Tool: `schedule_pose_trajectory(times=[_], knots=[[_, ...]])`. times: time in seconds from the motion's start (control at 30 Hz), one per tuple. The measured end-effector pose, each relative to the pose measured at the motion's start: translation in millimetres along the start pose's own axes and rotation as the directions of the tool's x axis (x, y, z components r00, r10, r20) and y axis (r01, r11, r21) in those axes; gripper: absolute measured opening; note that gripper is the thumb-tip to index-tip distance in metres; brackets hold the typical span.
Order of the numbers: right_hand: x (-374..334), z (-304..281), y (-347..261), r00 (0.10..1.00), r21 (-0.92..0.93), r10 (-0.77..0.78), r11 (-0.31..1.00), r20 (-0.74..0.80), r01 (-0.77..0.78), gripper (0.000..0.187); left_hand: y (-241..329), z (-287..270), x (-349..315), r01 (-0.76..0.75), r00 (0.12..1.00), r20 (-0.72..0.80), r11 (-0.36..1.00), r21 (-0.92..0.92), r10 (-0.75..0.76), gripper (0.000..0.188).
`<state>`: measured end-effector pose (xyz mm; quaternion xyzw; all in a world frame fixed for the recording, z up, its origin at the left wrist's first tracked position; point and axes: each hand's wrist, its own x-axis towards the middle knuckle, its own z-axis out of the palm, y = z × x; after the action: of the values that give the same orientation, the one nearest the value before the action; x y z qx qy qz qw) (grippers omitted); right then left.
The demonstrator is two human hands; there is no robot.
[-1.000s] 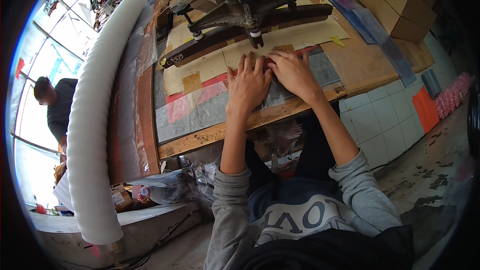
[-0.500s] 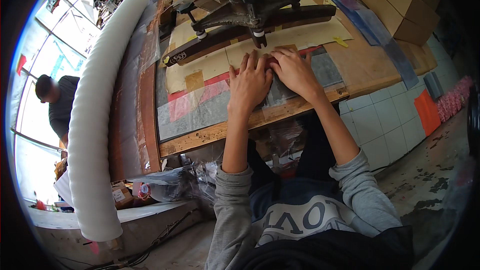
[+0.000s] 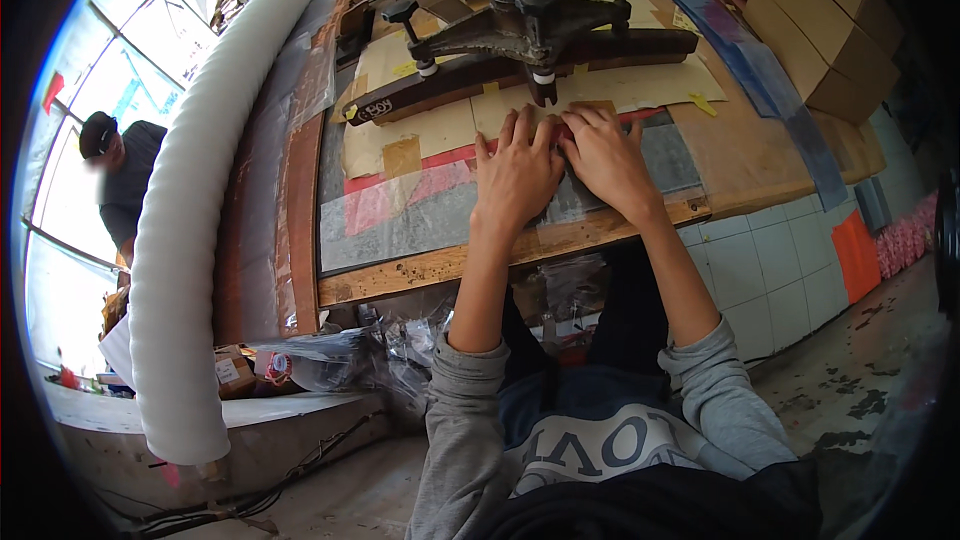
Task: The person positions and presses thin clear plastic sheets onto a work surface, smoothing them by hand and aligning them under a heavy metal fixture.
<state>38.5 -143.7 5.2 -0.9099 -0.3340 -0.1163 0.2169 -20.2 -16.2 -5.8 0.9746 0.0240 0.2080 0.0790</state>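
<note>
Both of my hands lie side by side on the bench, close to the front of a dark metal press head [image 3: 535,35]. My left hand [image 3: 518,175] is palm down with its fingers stretched forward and apart. Beside it my right hand [image 3: 607,162] slants inward, its fingers spread too, the tips close to the left hand's. Beneath the fingertips runs a red strip [image 3: 440,157] along the edge of a cream card sheet [image 3: 450,130]. Whatever is under the fingers is mostly hidden. A long dark bar [image 3: 415,100] spans the press just beyond the fingertips.
A grey mat with a wooden front edge [image 3: 400,278] lies under my wrists. To the left stands a long white foam roll [image 3: 190,220], with another person [image 3: 125,170] behind it. Cardboard boxes [image 3: 830,30] and a blue plastic strip [image 3: 745,50] are at the right.
The view has shifted slightly, so the bench and press sit a little further right. Both hands remain at the red strip under the press, with nearly the same pose.
</note>
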Motion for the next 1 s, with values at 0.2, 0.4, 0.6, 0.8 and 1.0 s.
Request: schedule_pose_trajectory(times=[0.2, 0.4, 0.6, 0.8, 1.0], knots=[[-1.3, 1.0, 6.0, 1.000, 0.016, 0.002, 1.000, 0.009, -0.002, 0.035, 3.0, 0.4, 1.3, 0.007, 1.000, -0.019, 1.000, -0.001, -0.007, 0.043], [-15.6, -3.6, 2.8, 1.000, 0.011, -0.011, 1.000, -0.001, 0.011, 0.039, 2.8, -5.3, 3.4, 0.040, 0.998, 0.053, 0.999, 0.037, -0.042, 0.043], [-32.8, -10.4, 5.9, 0.964, 0.139, -0.066, 0.985, -0.258, 0.104, 0.021, 12.1, -14.3, -7.7, 0.050, 0.999, 0.003, 0.998, 0.030, -0.050, 0.046], [-46.0, -7.8, 8.0, 0.922, 0.202, 0.015, 0.977, -0.388, 0.069, 0.010, 26.5, -24.6, -44.9, 0.112, 0.992, -0.039, 0.987, -0.117, -0.117, 0.046], [-45.0, -7.2, 6.7, 0.921, 0.207, -0.011, 0.973, -0.391, 0.100, 0.009, 22.5, -24.2, -45.6, 0.071, 0.997, -0.016, 0.994, -0.085, -0.073, 0.045]])
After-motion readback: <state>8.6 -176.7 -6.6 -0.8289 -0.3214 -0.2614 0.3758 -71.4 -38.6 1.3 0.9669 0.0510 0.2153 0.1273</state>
